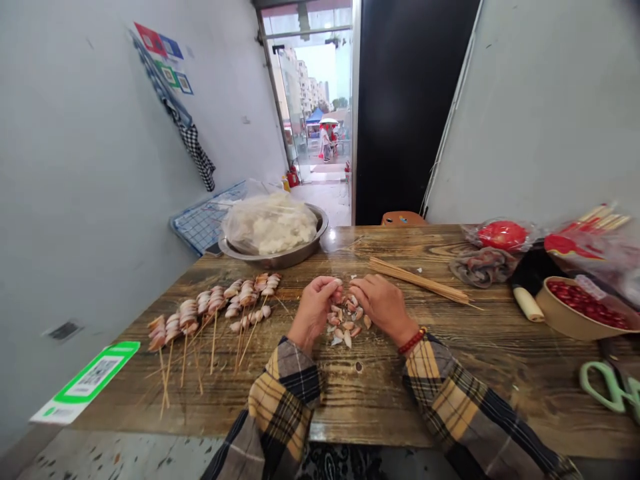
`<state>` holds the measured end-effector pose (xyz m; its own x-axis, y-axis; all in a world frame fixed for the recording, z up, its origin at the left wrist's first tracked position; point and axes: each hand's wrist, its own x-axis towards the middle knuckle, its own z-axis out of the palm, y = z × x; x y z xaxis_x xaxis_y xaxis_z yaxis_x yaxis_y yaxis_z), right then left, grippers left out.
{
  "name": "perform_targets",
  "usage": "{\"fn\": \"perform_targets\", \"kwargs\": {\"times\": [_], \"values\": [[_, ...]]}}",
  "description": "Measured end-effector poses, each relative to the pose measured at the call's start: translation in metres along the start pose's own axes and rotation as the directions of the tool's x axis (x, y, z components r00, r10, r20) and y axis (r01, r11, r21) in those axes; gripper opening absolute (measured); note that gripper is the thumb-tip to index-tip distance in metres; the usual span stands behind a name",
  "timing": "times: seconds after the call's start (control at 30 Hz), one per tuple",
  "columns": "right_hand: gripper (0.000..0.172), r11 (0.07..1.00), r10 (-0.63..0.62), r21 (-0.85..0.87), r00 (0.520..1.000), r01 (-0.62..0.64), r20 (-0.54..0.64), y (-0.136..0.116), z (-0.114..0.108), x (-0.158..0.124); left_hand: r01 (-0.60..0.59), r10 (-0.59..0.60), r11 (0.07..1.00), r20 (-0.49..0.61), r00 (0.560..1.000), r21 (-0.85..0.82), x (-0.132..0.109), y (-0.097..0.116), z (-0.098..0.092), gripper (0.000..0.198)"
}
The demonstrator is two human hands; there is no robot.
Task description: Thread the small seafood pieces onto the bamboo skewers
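Pinching thumb and index finger together, the left hand (316,310) is gripping a small pale piece (339,283), too tiny to identify surely. Right hand (385,303) is hovering just beside it, fingers curling inward, fingertips pointing at the left ones; cannot tell whether anything is sitting between them. Red beaded bracelet (413,341) is circling the right wrist; yellow, grey and black plaid sleeves (285,393) are covering both forearms.

Loose pinkish-white garlic cloves (348,339) are lying in a small pile between and below the hands, on the brown wood-grain table (370,400). Beyond the right hand, a bundle of thin bare bamboo sticks (420,280) is lying diagonally. Left of the left hand, bamboo skewers threaded with pinkish-white pieces (189,317) are lying in a row, bare ends mostly pointing toward the wearer. Behind them, a round metal basin (270,262) is holding a clear plastic bag with whitish contents (270,223).

Far right: a rumpled grey-brown cloth (483,267) is lying near a tan paper bowl (565,323), which is holding dark red round fruits (580,300). Pale-green-handled scissors (600,383) are resting nearer the wearer.
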<state>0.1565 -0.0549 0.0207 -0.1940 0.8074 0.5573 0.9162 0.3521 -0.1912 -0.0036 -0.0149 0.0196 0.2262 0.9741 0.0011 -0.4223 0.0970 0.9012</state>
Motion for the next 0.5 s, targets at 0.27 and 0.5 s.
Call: {"fn": "perform_targets", "kwargs": {"times": [0.27,0.5], "values": [[0.026,0.994,-0.102,-0.010,0.967,0.107,0.235,-0.035,0.003,-0.007,-0.138,0.121,0.988,-0.206,0.971,-0.070,0.009,0.017,-0.016,0.028],[0.044,0.932,-0.363,0.139,0.879,0.335,0.310,-0.053,0.005,-0.019,-0.212,0.172,0.971,-0.294,0.940,-0.110,0.011,0.029,-0.028,0.027]]}}
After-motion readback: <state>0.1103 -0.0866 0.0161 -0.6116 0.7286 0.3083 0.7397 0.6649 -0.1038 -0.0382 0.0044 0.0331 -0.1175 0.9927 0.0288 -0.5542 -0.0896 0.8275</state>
